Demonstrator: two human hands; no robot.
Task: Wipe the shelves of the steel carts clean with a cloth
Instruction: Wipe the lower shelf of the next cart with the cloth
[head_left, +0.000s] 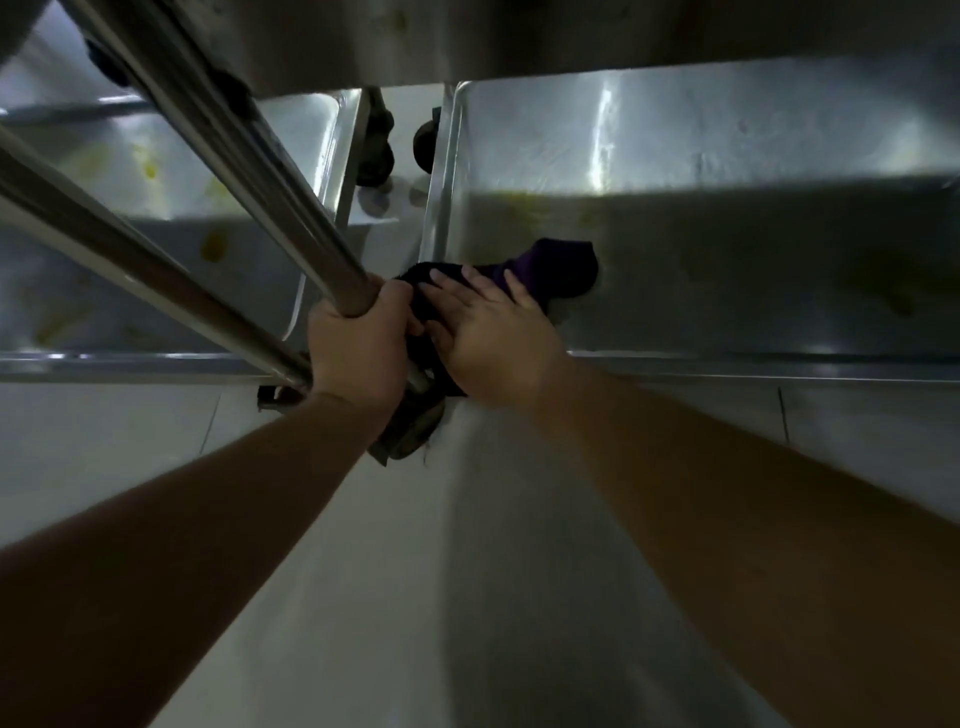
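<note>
The left hand (358, 353) was clamped around a steel cart post (291, 208). The right hand (488, 343) lay flat, fingers spread, pressing a dark cloth (561, 270) onto the shelf (727, 260).

L shelf (156, 218) & R shelf (727, 249) side by side, casters (374, 156) between; cloth (550, 270) on R shelf's near-L corner.

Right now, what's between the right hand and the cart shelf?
In the head view, a dark cloth lies under the flat right hand, pressed on the right cart's shelf.
</note>
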